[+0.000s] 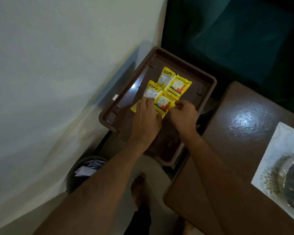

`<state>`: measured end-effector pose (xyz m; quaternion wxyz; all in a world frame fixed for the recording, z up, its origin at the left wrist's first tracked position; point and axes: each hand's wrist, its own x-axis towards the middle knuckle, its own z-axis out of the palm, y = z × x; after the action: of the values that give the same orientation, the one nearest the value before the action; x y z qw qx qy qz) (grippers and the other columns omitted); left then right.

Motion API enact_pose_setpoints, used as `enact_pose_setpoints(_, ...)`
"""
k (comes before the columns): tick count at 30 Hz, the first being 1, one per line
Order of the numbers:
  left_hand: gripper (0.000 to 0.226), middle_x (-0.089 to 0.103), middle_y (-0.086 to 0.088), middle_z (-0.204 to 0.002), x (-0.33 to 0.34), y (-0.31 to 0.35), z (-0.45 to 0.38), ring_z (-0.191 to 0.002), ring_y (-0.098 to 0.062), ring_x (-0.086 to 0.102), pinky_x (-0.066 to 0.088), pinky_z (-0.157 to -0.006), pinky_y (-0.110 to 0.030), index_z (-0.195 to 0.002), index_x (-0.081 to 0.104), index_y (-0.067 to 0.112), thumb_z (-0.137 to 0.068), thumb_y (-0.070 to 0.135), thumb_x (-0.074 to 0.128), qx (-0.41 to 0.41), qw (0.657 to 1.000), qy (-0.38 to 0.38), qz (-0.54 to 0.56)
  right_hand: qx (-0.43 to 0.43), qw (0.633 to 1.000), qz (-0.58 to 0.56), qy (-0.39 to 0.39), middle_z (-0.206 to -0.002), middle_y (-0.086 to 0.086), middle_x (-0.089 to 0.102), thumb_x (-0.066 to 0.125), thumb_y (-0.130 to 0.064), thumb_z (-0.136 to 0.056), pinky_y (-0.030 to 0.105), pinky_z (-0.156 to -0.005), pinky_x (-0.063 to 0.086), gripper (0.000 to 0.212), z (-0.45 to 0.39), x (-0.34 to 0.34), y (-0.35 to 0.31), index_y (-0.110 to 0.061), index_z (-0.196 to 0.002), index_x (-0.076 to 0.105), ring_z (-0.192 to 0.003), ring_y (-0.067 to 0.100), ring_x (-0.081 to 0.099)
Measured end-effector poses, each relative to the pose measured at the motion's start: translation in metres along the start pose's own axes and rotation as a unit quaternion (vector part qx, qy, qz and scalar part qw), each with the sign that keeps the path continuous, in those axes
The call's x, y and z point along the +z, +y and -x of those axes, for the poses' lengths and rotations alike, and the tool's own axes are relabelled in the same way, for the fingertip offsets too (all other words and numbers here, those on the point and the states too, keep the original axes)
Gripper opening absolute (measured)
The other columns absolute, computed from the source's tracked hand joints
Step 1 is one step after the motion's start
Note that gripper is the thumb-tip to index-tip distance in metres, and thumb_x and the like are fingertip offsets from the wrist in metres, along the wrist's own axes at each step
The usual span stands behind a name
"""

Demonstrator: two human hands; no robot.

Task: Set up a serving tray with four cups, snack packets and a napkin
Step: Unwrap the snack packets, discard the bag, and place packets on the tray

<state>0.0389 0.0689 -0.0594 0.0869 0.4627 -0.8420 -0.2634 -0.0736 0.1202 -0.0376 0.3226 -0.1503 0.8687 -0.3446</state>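
A brown plastic serving tray [205,85] lies in the middle of the view, next to a white wall. Yellow snack packets [175,85] are spread flat on its floor, two side by side at the far end and more just below them. My left hand [147,116] rests palm down on the near packets, its fingertips on a packet's lower edge. My right hand [183,116] pinches the corner of the nearest yellow packet between thumb and fingers. No cups or napkin are in view.
A brown table [236,133] stands to the right, bearing a patterned white cloth [275,155] with a glass bowl on it. A dark waste bin [81,172] with crumpled paper sits on the floor at lower left. My bare foot [138,187] shows below the tray.
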Motion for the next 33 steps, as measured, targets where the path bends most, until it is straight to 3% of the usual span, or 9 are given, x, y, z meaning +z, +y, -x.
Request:
enact_pose_setpoints(4, 0.077, 0.034, -0.019, -0.159, 0.018, -0.002, -0.014, -0.141, -0.034, 0.038, 0.044, -0.112, -0.041, -0.15, 0.039, 0.009, -0.088, 0.041, 0.072, -0.012, 0.998, 0.004, -0.062, 0.112, 0.988, -0.103, 0.003, -0.111, 0.011, 0.072, 0.069, -0.016, -0.08, 0.053, -0.09, 0.061, 0.042, -0.019, 0.019, -0.008, -0.014, -0.121, 0.063, -0.104, 0.034, 0.072)
enact_pose_setpoints(6, 0.08, 0.036, -0.019, -0.159, 0.023, -0.003, -0.019, -0.139, -0.033, 0.041, 0.046, -0.107, -0.039, -0.152, 0.038, 0.01, -0.088, 0.045, 0.072, -0.022, 0.997, 0.024, -0.074, 0.121, 0.982, -0.139, 0.03, -0.105, 0.004, 0.07, 0.077, -0.018, -0.079, 0.048, -0.09, 0.061, 0.048, -0.02, 0.026, -0.009, -0.016, -0.124, 0.059, -0.102, 0.028, 0.072)
enact_pose_setpoints(8, 0.073, 0.041, -0.015, -0.156, 0.025, -0.004, -0.027, -0.136, -0.029, 0.045, 0.048, -0.102, -0.037, -0.153, 0.039, 0.012, -0.094, 0.043, 0.069, -0.024, 0.994, 0.051, -0.093, 0.097, 0.978, -0.177, 0.051, -0.092, -0.003, 0.068, 0.083, -0.019, -0.08, 0.041, -0.086, 0.06, 0.054, -0.019, 0.031, -0.01, -0.015, -0.126, 0.056, -0.097, 0.022, 0.072)
enact_pose_setpoints(12, 0.069, 0.044, -0.01, -0.156, 0.015, 0.001, -0.038, -0.141, -0.026, 0.043, 0.045, -0.106, -0.039, -0.156, 0.036, 0.014, -0.101, 0.048, 0.059, -0.04, 0.995, 0.065, -0.062, 0.015, 0.961, -0.273, 0.045, -0.09, 0.014, 0.072, 0.079, -0.012, -0.088, 0.039, -0.081, 0.059, 0.045, -0.011, 0.035, -0.021, -0.008, -0.129, 0.06, -0.089, 0.026, 0.074)
enact_pose_setpoints(16, 0.058, 0.056, -0.006, -0.144, -0.004, 0.006, -0.046, -0.132, -0.023, 0.051, 0.049, -0.1, -0.036, -0.148, 0.047, 0.014, -0.1, 0.043, 0.062, -0.05, 0.988, 0.107, 0.099, -0.082, 0.919, -0.387, 0.009, -0.089, 0.01, 0.069, 0.069, -0.007, -0.096, 0.033, -0.081, 0.059, 0.029, -0.003, 0.032, -0.035, 0.0, -0.124, 0.064, -0.086, 0.016, 0.069)
enact_pose_setpoints(21, 0.033, 0.073, 0.003, -0.116, -0.022, -0.003, -0.061, -0.104, -0.003, 0.069, 0.054, -0.091, -0.018, -0.127, 0.065, 0.011, -0.095, 0.015, 0.072, -0.129, 0.923, 0.154, 0.329, -0.051, 0.922, -0.366, 0.115, -0.093, 0.025, 0.071, 0.062, -0.006, -0.101, 0.043, -0.084, 0.06, 0.017, -0.022, 0.02, -0.041, 0.005, -0.113, 0.066, -0.086, 0.031, 0.071)
enact_pose_setpoints(26, 0.025, 0.077, -0.011, -0.123, -0.021, -0.017, -0.074, -0.114, -0.029, 0.075, 0.061, -0.096, -0.051, -0.127, 0.069, 0.011, -0.104, 0.016, 0.061, -0.273, 0.725, 0.023, 0.632, -0.002, 0.965, -0.261, 0.011, -0.099, 0.0, 0.072, 0.064, -0.032, -0.103, 0.049, -0.09, 0.061, 0.032, -0.038, 0.017, -0.036, -0.003, -0.115, 0.071, -0.109, 0.025, 0.071)
enact_pose_setpoints(30, 0.034, 0.077, -0.009, -0.124, -0.021, -0.018, -0.07, -0.112, -0.028, 0.076, 0.064, -0.09, -0.047, -0.129, 0.069, 0.013, -0.108, 0.035, 0.055, -0.266, 0.722, -0.042, 0.637, -0.049, 0.982, -0.179, -0.021, -0.103, 0.012, 0.078, 0.066, -0.03, -0.102, 0.053, -0.092, 0.06, 0.032, -0.04, 0.019, -0.031, 0.0, -0.11, 0.075, -0.104, 0.028, 0.074)
enact_pose_setpoints(33, 0.024, 0.081, -0.004, -0.113, -0.019, -0.021, -0.072, -0.104, -0.024, 0.079, 0.064, -0.091, -0.049, -0.114, 0.076, 0.019, -0.103, 0.035, 0.064, -0.275, 0.757, -0.026, 0.592, -0.051, 0.985, -0.166, -0.001, -0.108, 0.015, 0.078, 0.071, -0.019, -0.098, 0.051, -0.096, 0.06, 0.029, -0.044, 0.019, -0.023, 0.003, -0.116, 0.074, -0.105, 0.026, 0.075)
